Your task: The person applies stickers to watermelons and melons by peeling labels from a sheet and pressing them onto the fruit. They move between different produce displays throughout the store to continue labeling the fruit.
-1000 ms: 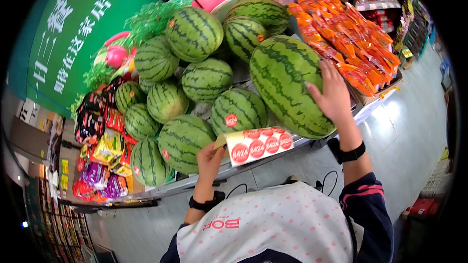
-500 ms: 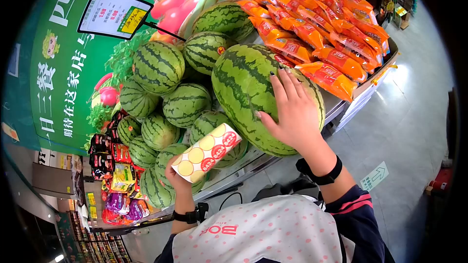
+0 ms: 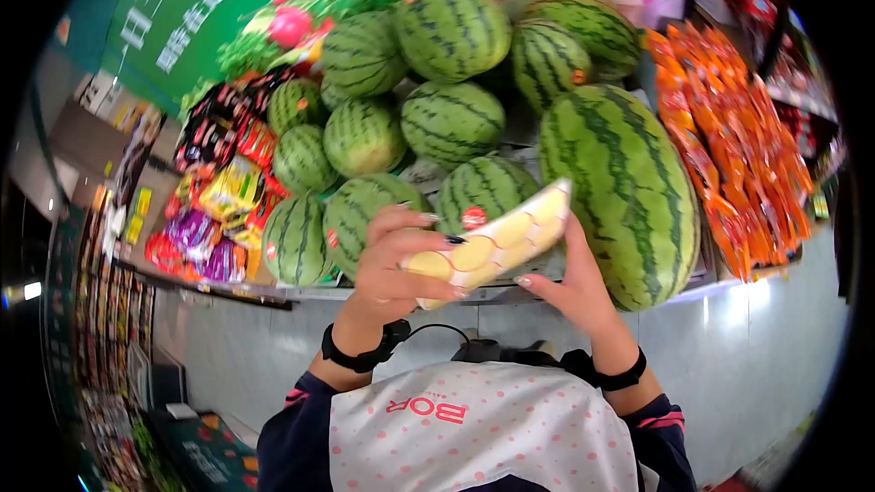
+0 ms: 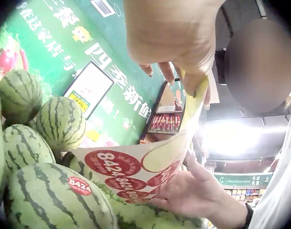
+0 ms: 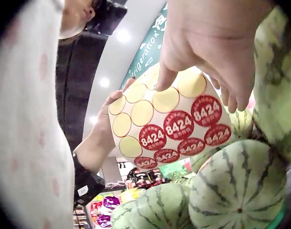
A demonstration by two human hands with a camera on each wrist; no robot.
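Note:
My left hand grips one end of a bent sheet of round stickers, thumb on the near side. Red circles marked 8424 fill part of the sheet in the right wrist view; pale yellow backing spots show where others were. At its far end is my right hand, thumb and fingers spread apart, fingertips right at the sheet's edge. Just beyond that hand lies a large oblong watermelon. A smaller round watermelon, bearing a red sticker, sits behind the sheet.
More watermelons are heaped on the stand. Orange packets fill a box at the right, and colourful bags lie at the left. A green printed board stands behind; a price sign rises over the melons.
My right hand has left the large watermelon and come to the sticker sheet. The left hand has brought the sheet toward the middle, turning it so the yellow spots face up.

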